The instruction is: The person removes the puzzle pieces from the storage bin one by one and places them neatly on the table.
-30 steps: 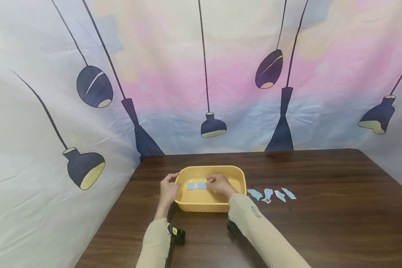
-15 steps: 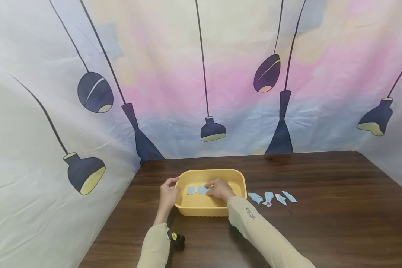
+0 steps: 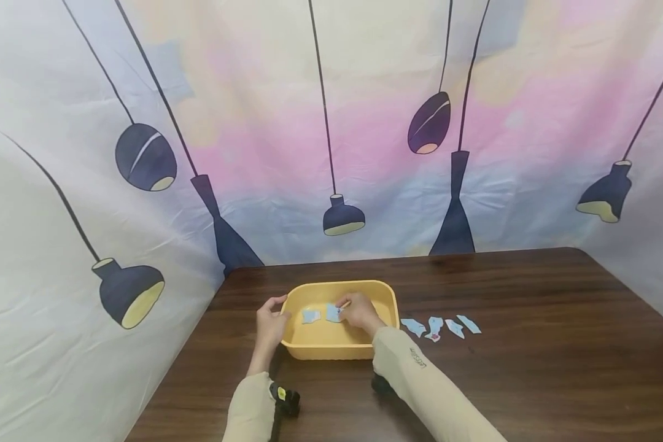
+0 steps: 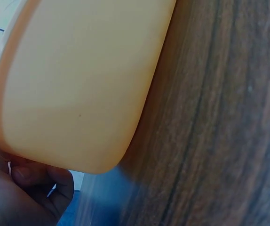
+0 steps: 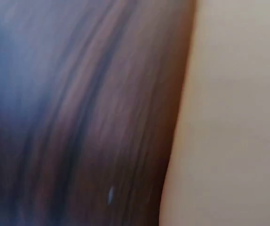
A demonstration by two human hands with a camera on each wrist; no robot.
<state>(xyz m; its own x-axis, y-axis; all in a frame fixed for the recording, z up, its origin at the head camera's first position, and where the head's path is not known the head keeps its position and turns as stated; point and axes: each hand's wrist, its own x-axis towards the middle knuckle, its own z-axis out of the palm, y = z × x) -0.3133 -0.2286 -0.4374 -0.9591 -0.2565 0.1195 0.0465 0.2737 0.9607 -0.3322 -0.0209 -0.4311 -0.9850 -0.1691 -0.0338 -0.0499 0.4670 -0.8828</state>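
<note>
A yellow plastic tub (image 3: 328, 352) stands on the table in the head view. My left hand (image 3: 269, 325) grips its left rim; in the left wrist view the hand's curled fingers (image 4: 62, 186) lie against the end of the tub wall (image 4: 78, 84). Inside the tub, my right hand (image 3: 360, 312) pinches a light blue paper piece (image 3: 333, 312) with a small reddish mark. Left of it, a second light blue paper piece (image 3: 310, 317) lies on the tub floor, with a narrow gap between the two. The right wrist view shows only tub wall and table, no fingers.
Several irregular light blue paper pieces (image 3: 435, 328) lie in a row on the dark wooden table (image 3: 530, 368), just right of the tub. Behind the table hangs a cloth (image 3: 287, 123) printed with lamps.
The paper piece under my right hand has come away from the left piece, opening a gap between them. My left hand keeps its place on the tub rim. The head view has shifted slightly.
</note>
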